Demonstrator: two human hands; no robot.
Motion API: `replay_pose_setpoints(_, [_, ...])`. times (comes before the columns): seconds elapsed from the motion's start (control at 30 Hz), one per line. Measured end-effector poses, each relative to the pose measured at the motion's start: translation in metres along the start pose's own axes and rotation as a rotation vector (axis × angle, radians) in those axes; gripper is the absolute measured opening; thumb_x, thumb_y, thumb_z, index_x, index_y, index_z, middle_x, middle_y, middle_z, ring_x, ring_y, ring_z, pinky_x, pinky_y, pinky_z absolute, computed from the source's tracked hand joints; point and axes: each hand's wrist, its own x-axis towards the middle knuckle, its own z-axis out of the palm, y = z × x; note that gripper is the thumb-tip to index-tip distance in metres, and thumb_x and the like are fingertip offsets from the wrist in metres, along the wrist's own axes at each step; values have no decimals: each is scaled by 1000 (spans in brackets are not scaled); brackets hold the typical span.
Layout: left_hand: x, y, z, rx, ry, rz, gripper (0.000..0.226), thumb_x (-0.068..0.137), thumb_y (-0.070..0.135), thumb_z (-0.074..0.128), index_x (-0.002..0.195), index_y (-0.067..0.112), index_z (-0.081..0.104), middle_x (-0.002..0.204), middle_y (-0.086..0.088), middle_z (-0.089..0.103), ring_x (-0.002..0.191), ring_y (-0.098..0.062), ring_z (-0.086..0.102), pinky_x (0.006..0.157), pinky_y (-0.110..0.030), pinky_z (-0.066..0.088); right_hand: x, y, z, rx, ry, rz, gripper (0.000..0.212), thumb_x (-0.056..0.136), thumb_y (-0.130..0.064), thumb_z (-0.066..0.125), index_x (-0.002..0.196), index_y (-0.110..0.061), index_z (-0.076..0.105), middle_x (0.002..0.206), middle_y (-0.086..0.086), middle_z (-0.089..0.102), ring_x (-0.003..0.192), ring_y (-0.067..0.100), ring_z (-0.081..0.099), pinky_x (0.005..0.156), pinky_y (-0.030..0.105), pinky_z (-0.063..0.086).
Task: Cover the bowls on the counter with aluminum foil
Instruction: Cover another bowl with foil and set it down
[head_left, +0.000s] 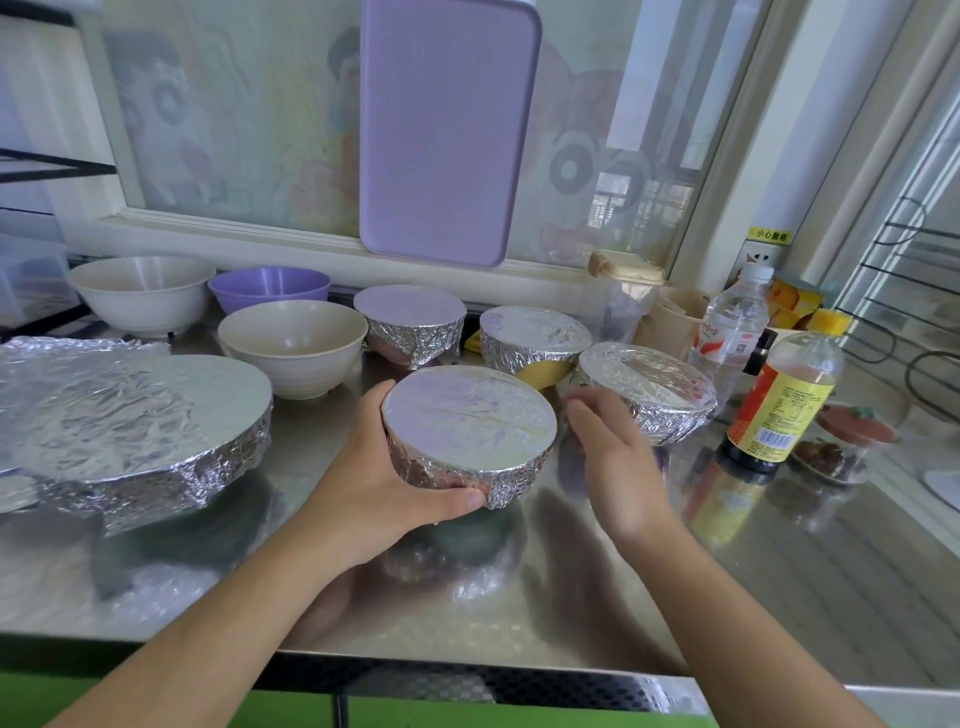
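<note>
At frame centre above the steel tabletop (779, 597), left hand (384, 483) curled round a foil-covered bowl (470, 431), right hand (618, 462) at 3 o'clock beside it, fingers spread and holding nothing, three more foil-covered bowls (535, 335) at 12 to 2 o'clock, bare cream bowl (293, 345) at 10 o'clock.

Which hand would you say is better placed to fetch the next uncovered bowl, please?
Right, probably. The right hand is open and holds nothing, while the left hand grips the foil-covered bowl. The nearest bare cream bowl does sit leftward, though.
</note>
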Motion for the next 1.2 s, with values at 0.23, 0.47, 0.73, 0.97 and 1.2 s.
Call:
replay_pose_setpoints(0.23, [-3,2,0,33,11,8,114,55,28,105,135,54,28,117,53,50,111,30,48,81,6,37,7,2,24,323,-246,142,50,107,-39,57,155,-27,51,151,-20,56,132,-9,52,120,23,33])
replay_pose_setpoints(0.47, [0,2,-3,37,-10,0,106,51,27,106,123,62,38,117,51,55,112,26,52,83,4,39,0,3,23,378,-259,95,71,91,-56,67,155,-31,51,154,-21,53,139,-5,50,125,33,31])
replay_pose_setpoints(0.73, [-7,3,-11,157,-72,-8,118,80,31,91,162,49,8,158,39,28,131,29,31,100,-2,27,-6,8,2,194,-269,-17,30,108,-14,51,127,-24,72,123,-9,76,119,7,67,97,27,48])
replay_pose_setpoints(0.97, [-18,18,3,118,-67,-58,137,70,43,81,163,37,-19,170,24,-1,148,9,10,118,-23,17,-3,-2,8,245,-148,-13,28,98,-33,63,122,-20,68,111,-7,71,106,11,65,97,34,44])
replay_pose_setpoints(1.2, [-19,28,25,69,26,-47,165,52,57,100,162,36,-21,168,19,11,153,1,16,125,-29,20,-1,-5,20,440,-239,130,52,105,-36,59,155,-26,51,153,-15,55,127,-10,54,121,29,33])
